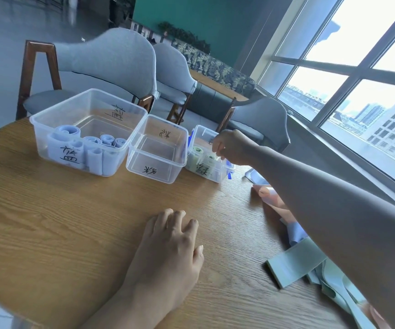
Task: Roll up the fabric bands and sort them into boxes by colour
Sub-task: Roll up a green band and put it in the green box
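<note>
Head view, the only one. The right hand (229, 148) is stretched forward over the small clear box (209, 170) holding green rolls (197, 151), its fingers curled downward at the box's near rim. Whether a roll is still pinched there or has just been let go cannot be told; the fingertips are blurred against the box contents. The left hand (168, 248) is laid flat on the wooden surface (49, 222), fingers relaxed and spread, nothing held.

Beyond the left hand, the large box (84, 129) is seen filled with blue rolls (103, 141); just to its right, between it and the green box, the middle box (158, 150) is seen with no rolls in it. Under and beside the right forearm, unrolled bands lie in a loose heap: pink (272, 198), blue (295, 233) and pale green (293, 262).

Risks, as judged: a roll dropped loosely may spring open in the box, since nothing secures it. The green box sits near the far edge of the surface, so a push from the right hand could shove it off. The forearm, passing low over the heap, could drag bands off the surface edge.
</note>
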`<state>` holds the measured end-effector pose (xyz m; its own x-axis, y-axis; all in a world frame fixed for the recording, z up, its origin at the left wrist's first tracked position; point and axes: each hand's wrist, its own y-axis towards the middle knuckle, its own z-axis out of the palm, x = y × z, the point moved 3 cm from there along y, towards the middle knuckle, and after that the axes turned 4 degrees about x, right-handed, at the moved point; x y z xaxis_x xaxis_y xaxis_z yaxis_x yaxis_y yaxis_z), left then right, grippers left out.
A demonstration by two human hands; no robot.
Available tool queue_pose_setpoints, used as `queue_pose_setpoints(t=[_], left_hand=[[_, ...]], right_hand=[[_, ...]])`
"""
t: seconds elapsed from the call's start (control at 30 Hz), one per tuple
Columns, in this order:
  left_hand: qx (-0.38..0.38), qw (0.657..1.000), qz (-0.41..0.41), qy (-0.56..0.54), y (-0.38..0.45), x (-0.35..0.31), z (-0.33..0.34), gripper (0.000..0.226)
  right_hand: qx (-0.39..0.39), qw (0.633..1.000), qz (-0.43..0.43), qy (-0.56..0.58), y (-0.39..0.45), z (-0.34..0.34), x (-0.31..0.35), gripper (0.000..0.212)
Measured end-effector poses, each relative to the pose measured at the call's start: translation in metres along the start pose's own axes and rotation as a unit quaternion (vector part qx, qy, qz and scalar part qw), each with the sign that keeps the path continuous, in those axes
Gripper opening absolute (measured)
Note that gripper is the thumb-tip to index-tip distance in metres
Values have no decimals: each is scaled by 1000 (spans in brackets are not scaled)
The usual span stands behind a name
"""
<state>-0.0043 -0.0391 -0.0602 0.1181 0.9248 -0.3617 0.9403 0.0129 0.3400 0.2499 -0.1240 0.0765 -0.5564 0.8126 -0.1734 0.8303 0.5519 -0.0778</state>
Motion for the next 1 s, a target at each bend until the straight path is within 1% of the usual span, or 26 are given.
queue_pose_setpoints(t=[0.1, 0.3, 0.53, 0.7, 0.8, 0.87, 0.9, 1.0], left_hand=[[0, 1000, -1, 0, 0, 1, 0, 38], [4, 1000, -6, 4, 1, 1, 0, 37], [20, 1000, -8, 8, 1, 0, -2, 40], [13, 1000, -10, 4, 1, 0, -3, 39], [10, 1000, -12, 7, 1, 1, -3, 35], [14, 1000, -16, 9, 1, 1, -3, 34], [17, 1000, -17, 9, 1, 0, -4, 33], [25, 1000, -16, 1, -1, 0, -5, 33]], right_hand=[[-30, 999, -7, 32, -12, -6, -5, 12], [-43, 997, -13, 66, -48, -9, -12, 6], [-21, 996, 12, 84, -119, -3, -17, 8], [-1, 994, 36, 102, -171, 11, -18, 6], [-8, 989, 55, 134, -201, 30, -25, 16], [12, 989, 48, 141, -218, 45, -27, 25], [20, 989, 52, 137, -227, 52, -27, 26], [39, 987, 107, 113, -249, 68, -29, 17]])
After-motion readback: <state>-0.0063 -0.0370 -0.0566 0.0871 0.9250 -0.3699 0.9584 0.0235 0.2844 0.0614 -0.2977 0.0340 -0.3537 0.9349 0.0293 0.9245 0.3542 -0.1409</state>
